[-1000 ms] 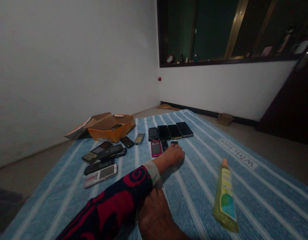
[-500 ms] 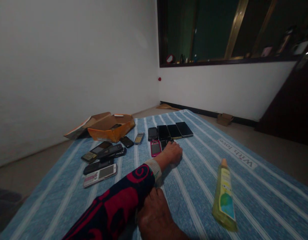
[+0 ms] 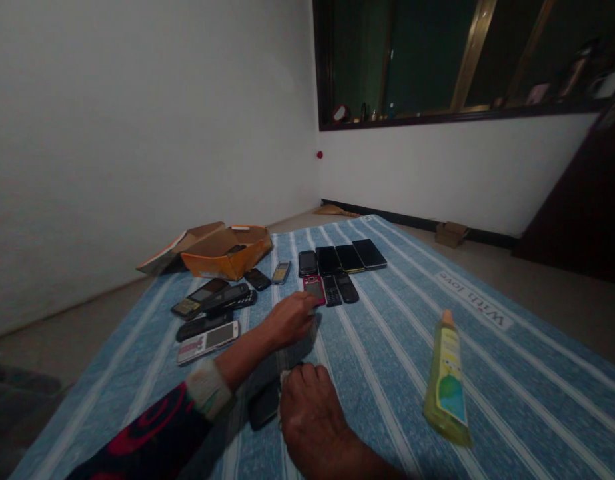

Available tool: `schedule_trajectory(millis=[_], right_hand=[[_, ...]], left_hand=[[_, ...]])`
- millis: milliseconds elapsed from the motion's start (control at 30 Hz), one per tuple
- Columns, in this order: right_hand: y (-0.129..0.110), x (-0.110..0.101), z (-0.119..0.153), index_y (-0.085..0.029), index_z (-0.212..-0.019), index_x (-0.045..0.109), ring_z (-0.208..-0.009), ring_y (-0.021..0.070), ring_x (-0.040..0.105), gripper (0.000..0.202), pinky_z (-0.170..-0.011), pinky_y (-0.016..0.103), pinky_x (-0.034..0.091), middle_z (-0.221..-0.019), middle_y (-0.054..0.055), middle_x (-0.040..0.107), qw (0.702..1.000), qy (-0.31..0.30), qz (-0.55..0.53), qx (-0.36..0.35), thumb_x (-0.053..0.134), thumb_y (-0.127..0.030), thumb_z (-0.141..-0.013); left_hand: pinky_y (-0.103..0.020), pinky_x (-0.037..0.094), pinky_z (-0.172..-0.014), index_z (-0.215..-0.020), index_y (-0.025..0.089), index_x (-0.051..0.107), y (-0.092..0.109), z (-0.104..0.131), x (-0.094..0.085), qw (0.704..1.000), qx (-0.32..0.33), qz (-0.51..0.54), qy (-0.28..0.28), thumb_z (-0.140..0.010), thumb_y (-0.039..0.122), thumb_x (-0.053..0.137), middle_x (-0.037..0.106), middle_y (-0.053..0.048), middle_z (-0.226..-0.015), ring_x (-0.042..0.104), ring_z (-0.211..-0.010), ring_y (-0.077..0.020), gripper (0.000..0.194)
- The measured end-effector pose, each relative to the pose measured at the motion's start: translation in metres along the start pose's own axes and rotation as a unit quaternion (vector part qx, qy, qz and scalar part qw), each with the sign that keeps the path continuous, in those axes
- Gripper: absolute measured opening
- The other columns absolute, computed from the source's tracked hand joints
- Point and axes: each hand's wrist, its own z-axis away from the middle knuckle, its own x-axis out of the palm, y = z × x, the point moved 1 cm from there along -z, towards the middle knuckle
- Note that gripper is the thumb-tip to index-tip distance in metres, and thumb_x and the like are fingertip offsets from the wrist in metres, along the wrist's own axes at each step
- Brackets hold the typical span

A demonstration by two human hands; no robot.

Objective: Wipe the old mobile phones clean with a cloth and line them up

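Note:
My left hand (image 3: 291,319), in a dark sleeve with red swirls and a pale cuff, reaches forward with its fingertips at the lower end of a pink phone (image 3: 314,288). Its fingers are stretched out and I see nothing held in them. Closer in, my right hand (image 3: 313,410) is closed round a pale cloth (image 3: 286,377), of which only an edge shows. Beside that hand a black phone (image 3: 263,404) lies on the striped cover, partly hidden by it. Right of the pink phone are a keypad phone (image 3: 332,291) and another dark phone (image 3: 347,288).
Dark-screened phones (image 3: 352,257) form a row behind. Several loose phones (image 3: 207,343) lie at the left, near an opened orange cardboard box (image 3: 227,257). A bottle of yellow liquid (image 3: 448,380) is at the right on the blue striped cover (image 3: 387,360).
My left hand has drawn back and left, uncovering the dark phones beside the pink one. The black phone and cloth by my right hand have come into sight.

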Motion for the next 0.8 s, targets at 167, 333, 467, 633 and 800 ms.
schedule_trajectory(millis=[167,333,467,633,800], right_hand=[[-0.001,-0.002,0.000,-0.013,-0.082,0.062,-0.071,0.0234,0.045,0.013,-0.061,0.039,0.038,-0.079,0.009,0.057,1.000,-0.014,0.002,-0.012,0.054,-0.005,-0.077],[-0.002,0.004,0.004,-0.013,-0.086,0.062,-0.077,0.0241,0.045,0.016,-0.068,0.040,0.038,-0.082,0.008,0.056,1.000,0.006,0.004,0.004,0.053,-0.002,-0.078],[-0.005,0.007,0.007,-0.011,-0.090,0.063,-0.081,0.0247,0.045,0.016,-0.072,0.041,0.039,-0.086,0.010,0.057,1.000,0.023,0.007,-0.002,0.052,-0.003,-0.081],[-0.018,0.009,0.010,-0.009,-0.096,0.062,-0.086,0.0263,0.045,0.019,-0.083,0.044,0.038,-0.092,0.012,0.058,0.999,0.038,0.009,-0.019,0.053,-0.004,-0.080],[-0.001,0.008,0.009,-0.012,-0.090,0.062,-0.082,0.0239,0.045,0.017,-0.074,0.039,0.037,-0.084,0.008,0.056,0.999,0.047,-0.012,-0.019,0.052,-0.001,-0.082]], left_hand=[[-0.034,0.051,-0.088,-0.097,0.017,0.065,-0.017,0.089,-0.006,0.989,-0.094,0.112,-0.020,-0.081,0.023,0.044,0.071,-0.007,-0.097,0.066,-0.094,-0.0223,0.027],[-0.035,0.052,-0.089,-0.102,0.020,0.065,-0.005,0.145,0.007,0.981,-0.115,0.154,-0.022,-0.070,0.025,0.056,0.070,-0.005,-0.105,0.064,-0.099,-0.0250,0.034],[-0.044,0.046,-0.102,-0.122,0.019,0.056,-0.002,0.162,0.037,0.984,-0.112,0.135,0.029,-0.063,0.026,0.065,0.060,-0.012,-0.130,0.054,-0.119,-0.0310,0.061],[-0.045,0.044,-0.104,-0.112,0.017,0.062,-0.001,0.165,0.055,0.987,-0.094,0.102,0.079,-0.074,0.028,0.059,0.058,-0.015,-0.133,0.052,-0.123,-0.0305,0.040],[-0.048,0.044,-0.104,-0.114,0.015,0.062,0.007,0.164,0.043,0.988,-0.102,0.099,0.056,-0.074,0.026,0.060,0.057,-0.016,-0.133,0.052,-0.123,-0.0313,0.041]])
